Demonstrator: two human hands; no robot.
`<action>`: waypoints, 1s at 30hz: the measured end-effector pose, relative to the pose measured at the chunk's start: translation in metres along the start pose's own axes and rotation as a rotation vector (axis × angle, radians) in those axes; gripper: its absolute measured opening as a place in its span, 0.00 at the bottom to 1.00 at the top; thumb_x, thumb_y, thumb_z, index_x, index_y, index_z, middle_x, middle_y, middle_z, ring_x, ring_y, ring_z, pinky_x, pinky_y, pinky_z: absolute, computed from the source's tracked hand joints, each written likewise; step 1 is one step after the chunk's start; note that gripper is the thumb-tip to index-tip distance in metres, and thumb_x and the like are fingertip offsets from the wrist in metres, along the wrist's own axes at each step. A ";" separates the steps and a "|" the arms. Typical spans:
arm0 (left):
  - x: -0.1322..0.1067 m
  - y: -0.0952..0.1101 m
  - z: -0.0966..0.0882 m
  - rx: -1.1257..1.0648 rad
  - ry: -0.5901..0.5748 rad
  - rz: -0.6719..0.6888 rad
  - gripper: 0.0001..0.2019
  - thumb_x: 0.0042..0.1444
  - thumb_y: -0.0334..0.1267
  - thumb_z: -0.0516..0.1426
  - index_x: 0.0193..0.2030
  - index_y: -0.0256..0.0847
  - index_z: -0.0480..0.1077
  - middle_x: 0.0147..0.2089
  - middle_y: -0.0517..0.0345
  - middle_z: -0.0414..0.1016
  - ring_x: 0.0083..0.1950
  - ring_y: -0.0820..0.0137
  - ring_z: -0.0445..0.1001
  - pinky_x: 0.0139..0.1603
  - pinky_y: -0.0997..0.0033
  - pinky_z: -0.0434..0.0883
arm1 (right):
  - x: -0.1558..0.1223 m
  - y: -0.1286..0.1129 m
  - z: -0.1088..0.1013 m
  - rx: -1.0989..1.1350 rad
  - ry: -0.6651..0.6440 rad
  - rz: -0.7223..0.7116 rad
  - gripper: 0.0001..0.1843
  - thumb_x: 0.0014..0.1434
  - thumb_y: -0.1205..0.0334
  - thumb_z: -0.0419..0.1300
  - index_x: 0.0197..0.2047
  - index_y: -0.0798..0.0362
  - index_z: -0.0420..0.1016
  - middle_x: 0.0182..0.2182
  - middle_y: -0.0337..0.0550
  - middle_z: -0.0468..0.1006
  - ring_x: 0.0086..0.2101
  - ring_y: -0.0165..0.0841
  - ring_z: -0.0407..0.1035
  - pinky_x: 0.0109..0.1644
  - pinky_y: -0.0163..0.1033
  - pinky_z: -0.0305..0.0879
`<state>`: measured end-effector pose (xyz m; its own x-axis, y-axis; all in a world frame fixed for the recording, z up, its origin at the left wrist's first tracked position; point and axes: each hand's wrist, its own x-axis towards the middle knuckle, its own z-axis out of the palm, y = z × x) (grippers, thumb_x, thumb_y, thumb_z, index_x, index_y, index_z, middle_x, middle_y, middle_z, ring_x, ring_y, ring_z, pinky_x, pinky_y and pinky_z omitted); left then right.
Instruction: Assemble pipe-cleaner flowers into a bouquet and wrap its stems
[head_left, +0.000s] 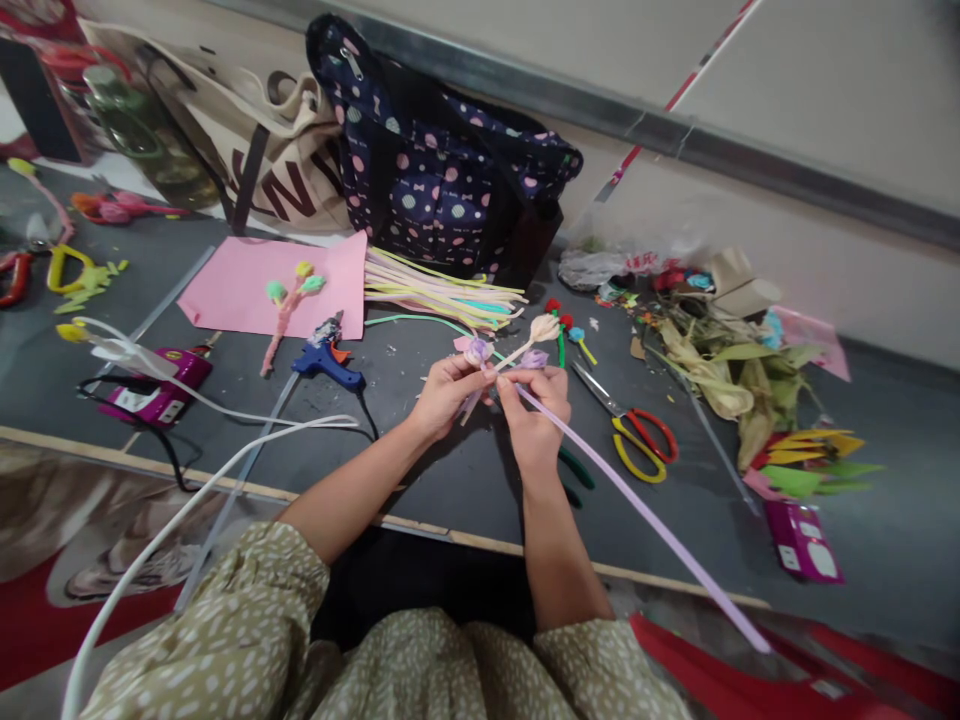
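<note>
left hand [446, 396] pinching a small pipe-cleaner bouquet [478, 350], right hand [537, 412] gripping a lilac pipe cleaner [640, 506] (its tail trailing past the table edge [630, 576]), red-and-yellow-handled scissors [621, 411] nearby

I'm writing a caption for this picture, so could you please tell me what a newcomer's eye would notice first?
Probably the dotted bag, standing at the back of the table, left of centre. Next, the left hand and right hand meet mid-picture around purple and cream flowers, a lilac strip slanting away to the lower right. Red-and-yellow scissors lie right of them.
</note>
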<state>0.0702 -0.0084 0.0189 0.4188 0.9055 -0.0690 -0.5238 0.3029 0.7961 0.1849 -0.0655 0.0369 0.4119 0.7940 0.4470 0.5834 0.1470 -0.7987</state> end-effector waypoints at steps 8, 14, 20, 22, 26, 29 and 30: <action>0.000 0.002 0.000 -0.010 -0.028 -0.015 0.11 0.44 0.38 0.68 0.31 0.33 0.74 0.24 0.60 0.71 0.24 0.77 0.69 0.26 0.76 0.70 | 0.003 0.006 0.000 -0.227 0.097 -0.324 0.02 0.54 0.61 0.65 0.31 0.49 0.78 0.52 0.48 0.68 0.55 0.45 0.63 0.57 0.53 0.62; 0.004 0.003 -0.007 0.050 -0.082 -0.087 0.13 0.43 0.39 0.68 0.31 0.33 0.75 0.25 0.61 0.71 0.23 0.78 0.67 0.24 0.77 0.68 | 0.006 0.004 -0.006 -0.109 -0.068 -0.265 0.04 0.59 0.63 0.61 0.31 0.49 0.75 0.33 0.40 0.79 0.40 0.37 0.71 0.50 0.46 0.65; 0.004 0.010 -0.012 0.299 -0.093 0.042 0.14 0.46 0.42 0.68 0.33 0.34 0.76 0.29 0.60 0.72 0.27 0.78 0.68 0.26 0.79 0.68 | 0.008 0.006 -0.010 0.186 -0.197 0.116 0.06 0.56 0.60 0.63 0.30 0.51 0.78 0.26 0.36 0.78 0.28 0.30 0.68 0.35 0.37 0.63; 0.004 0.011 -0.013 0.366 -0.108 0.077 0.14 0.45 0.43 0.68 0.33 0.34 0.76 0.29 0.59 0.73 0.28 0.77 0.69 0.26 0.79 0.68 | 0.011 0.011 -0.011 0.344 -0.251 0.245 0.05 0.53 0.59 0.65 0.30 0.51 0.79 0.25 0.36 0.77 0.27 0.30 0.68 0.34 0.36 0.63; 0.004 0.014 -0.015 0.411 -0.195 0.079 0.15 0.46 0.45 0.68 0.33 0.34 0.77 0.30 0.57 0.75 0.29 0.75 0.70 0.27 0.78 0.69 | 0.015 0.017 -0.014 0.552 -0.340 0.427 0.05 0.46 0.60 0.69 0.29 0.51 0.81 0.23 0.36 0.77 0.25 0.29 0.67 0.30 0.35 0.61; 0.003 0.017 -0.016 0.387 -0.276 0.046 0.16 0.46 0.45 0.68 0.33 0.33 0.77 0.30 0.56 0.75 0.29 0.75 0.71 0.27 0.78 0.69 | 0.016 0.017 -0.018 0.631 -0.414 0.493 0.05 0.44 0.61 0.69 0.27 0.51 0.80 0.22 0.36 0.77 0.25 0.29 0.67 0.29 0.35 0.60; 0.002 0.018 -0.017 0.381 -0.300 0.030 0.16 0.46 0.45 0.68 0.33 0.33 0.77 0.30 0.56 0.75 0.28 0.75 0.70 0.27 0.78 0.69 | 0.017 0.016 -0.020 0.638 -0.438 0.509 0.05 0.44 0.61 0.70 0.26 0.51 0.80 0.21 0.36 0.76 0.24 0.29 0.67 0.29 0.34 0.59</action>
<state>0.0495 0.0040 0.0230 0.6325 0.7694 0.0893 -0.2533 0.0965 0.9626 0.2150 -0.0617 0.0394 0.1354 0.9850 -0.1072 -0.1449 -0.0874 -0.9856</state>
